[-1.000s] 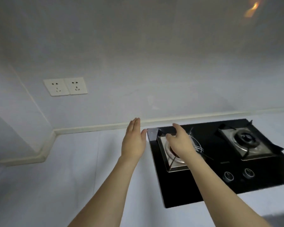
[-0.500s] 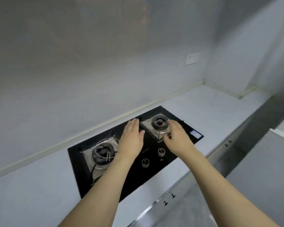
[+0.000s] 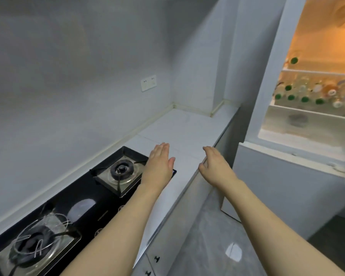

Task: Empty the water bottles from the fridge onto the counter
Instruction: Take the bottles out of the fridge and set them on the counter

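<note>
**A:** What do I have on the hands?

**B:** I see both arms stretched forward from the bottom of the frame toward the centre. The left hand is flat, palm down, fingers straight and pressed together, thumb out to the right. It hangs over the right end of the black gas hob, where the hob meets the white counter. It holds nothing.

**A:** And the other one?

**B:** The right hand is relaxed too, fingers loosely bent and pointing up-frame, thumb dropped to the left. It sits over the counter's front edge, grasping nothing. The two hands are level with each other and apart.

**A:** Where are the bottles?

**B:** In the open fridge at the upper right of the frame, lit orange inside. The water bottles crowd a middle shelf, well apart from both hands. I mostly see their round caps, many green, a few white and one blue, facing me. So they seem to stand upright, long axis vertical, but the blur keeps me from being sure. One more green cap shows on the shelf above.

**A:** Anything else?

**B:** A wall socket at the upper middle.
</note>
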`<state>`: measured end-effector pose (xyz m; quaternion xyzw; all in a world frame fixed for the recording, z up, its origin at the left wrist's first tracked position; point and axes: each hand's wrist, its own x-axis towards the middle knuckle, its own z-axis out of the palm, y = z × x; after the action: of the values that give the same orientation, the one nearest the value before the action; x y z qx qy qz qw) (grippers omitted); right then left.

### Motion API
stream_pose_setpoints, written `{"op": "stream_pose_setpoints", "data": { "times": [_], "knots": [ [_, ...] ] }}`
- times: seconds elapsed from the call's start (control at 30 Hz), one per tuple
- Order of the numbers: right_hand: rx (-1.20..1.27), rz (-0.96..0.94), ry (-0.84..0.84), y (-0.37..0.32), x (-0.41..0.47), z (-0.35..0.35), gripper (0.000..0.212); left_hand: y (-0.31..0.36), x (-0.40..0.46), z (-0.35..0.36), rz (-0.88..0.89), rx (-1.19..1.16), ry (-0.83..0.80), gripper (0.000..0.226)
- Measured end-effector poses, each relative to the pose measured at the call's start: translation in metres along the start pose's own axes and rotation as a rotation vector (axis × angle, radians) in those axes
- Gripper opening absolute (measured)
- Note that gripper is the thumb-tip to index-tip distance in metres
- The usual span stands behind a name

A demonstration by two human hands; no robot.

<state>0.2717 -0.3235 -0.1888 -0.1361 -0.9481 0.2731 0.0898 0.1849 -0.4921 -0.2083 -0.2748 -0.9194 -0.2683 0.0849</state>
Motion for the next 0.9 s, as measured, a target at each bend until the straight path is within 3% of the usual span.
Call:
{"op": "stream_pose_setpoints", "data": {
  "times": [0.43,0.9],
  "knots": [
    [0.024,0.145,0.137,0.107,0.063,-0.064,0.061,0.087,0.120,0.086,0.205,-0.038,-0.098,0.053],
    [-0.032,0.319,0.284,0.208,0.212,-0.133,0.057,0.157,0.317,0.172,0.317,-0.130,-0.173,0.054]
  ]
}}
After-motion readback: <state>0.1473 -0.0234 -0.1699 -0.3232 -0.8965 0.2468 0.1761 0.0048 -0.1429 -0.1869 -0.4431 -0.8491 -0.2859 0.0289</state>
